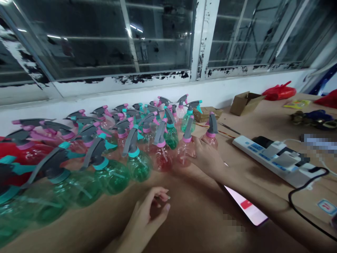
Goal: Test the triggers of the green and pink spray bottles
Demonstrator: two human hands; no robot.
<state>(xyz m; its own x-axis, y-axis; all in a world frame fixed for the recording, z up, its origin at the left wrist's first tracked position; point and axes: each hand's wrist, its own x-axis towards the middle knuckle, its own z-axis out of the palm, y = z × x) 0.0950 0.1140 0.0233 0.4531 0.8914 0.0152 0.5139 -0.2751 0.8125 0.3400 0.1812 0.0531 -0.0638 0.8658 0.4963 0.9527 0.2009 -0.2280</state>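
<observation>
Many spray bottles stand in rows on the table, some clear green with teal collars, others clear pink with pink collars, all with grey trigger heads. My right hand (206, 154) grips a pink spray bottle (181, 149) at the right end of the front row, thumb across its front. Just behind that hand stands another pink spray bottle (211, 137), partly hidden by it. My left hand (149, 214) hovers over the table in front of the row, fingers loosely curled, thumb apart, with nothing in it. A green spray bottle (139, 167) is among the nearest to it.
Right of my right arm lie a lit phone (246, 203) and a white power strip (273, 160) with plugs and a black cable. An opened cardboard box (243, 103), a red plastic bag (280, 92) and a flat carton (207, 114) sit toward the windowed wall.
</observation>
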